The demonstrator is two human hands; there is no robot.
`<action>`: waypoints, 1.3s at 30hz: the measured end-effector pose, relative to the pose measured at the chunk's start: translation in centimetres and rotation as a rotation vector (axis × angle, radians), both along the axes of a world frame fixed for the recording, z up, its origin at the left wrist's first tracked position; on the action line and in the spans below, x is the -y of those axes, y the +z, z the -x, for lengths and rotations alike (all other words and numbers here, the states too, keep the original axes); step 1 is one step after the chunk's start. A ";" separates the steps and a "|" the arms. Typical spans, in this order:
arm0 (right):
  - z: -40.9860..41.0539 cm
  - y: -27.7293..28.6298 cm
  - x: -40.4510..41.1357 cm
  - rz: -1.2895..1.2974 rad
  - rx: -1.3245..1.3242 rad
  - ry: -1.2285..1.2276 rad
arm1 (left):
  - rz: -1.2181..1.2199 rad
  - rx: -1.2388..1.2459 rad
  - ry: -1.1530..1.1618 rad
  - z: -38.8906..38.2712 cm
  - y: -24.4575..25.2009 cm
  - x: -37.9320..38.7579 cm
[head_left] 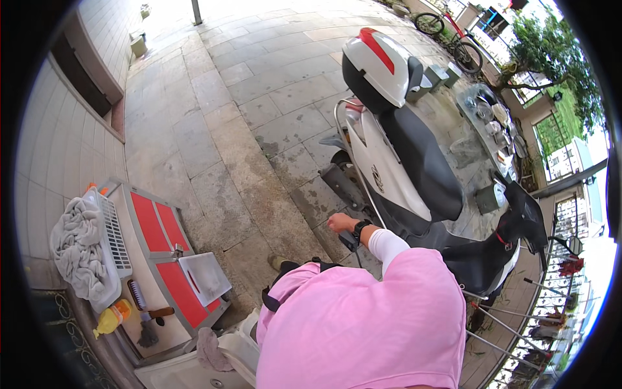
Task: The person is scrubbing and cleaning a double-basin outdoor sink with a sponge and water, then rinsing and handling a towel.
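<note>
My right hand [341, 222], with a black watch [360, 227] and a white arm sleeve, is held out beside the lower side of a white and black motor scooter [367, 160]. Its fingers look curled; whether they hold anything cannot be told. A small dark device [348, 239] with a cord is by the wrist. My left hand is out of view. To the left stands a low cabinet with red panels [150, 221]; a white plastic tray or board [206, 277] leans at its front. On top are a white plastic basket [116, 233] with grey cloths [80, 248], brushes [136, 294] and a yellow bottle [112, 318].
Stone paving [214, 194] lies ahead, with a tiled wall [68, 160] on the left. A white sink or basin [194, 372] with a cloth [212, 349] on its edge is at the bottom. Beyond the scooter are a stone table [478, 129] with dishes, stools [488, 198] and a red bicycle [457, 29].
</note>
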State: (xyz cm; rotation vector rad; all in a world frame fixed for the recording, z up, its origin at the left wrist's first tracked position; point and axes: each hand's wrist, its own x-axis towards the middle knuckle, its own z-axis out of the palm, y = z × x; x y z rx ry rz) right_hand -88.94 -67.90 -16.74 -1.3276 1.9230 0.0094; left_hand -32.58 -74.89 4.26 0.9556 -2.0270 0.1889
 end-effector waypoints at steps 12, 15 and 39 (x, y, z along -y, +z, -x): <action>6.6 -2.1 15.4 0.204 0.163 0.344 | -0.314 -0.155 0.289 3.9 1.0 -1.1; 11.5 -9.7 19.2 0.091 0.316 0.444 | -0.367 -0.220 0.410 4.8 0.2 -1.3; 13.7 -9.5 54.0 0.117 0.250 0.561 | -1.639 -0.493 0.881 16.1 -18.2 5.0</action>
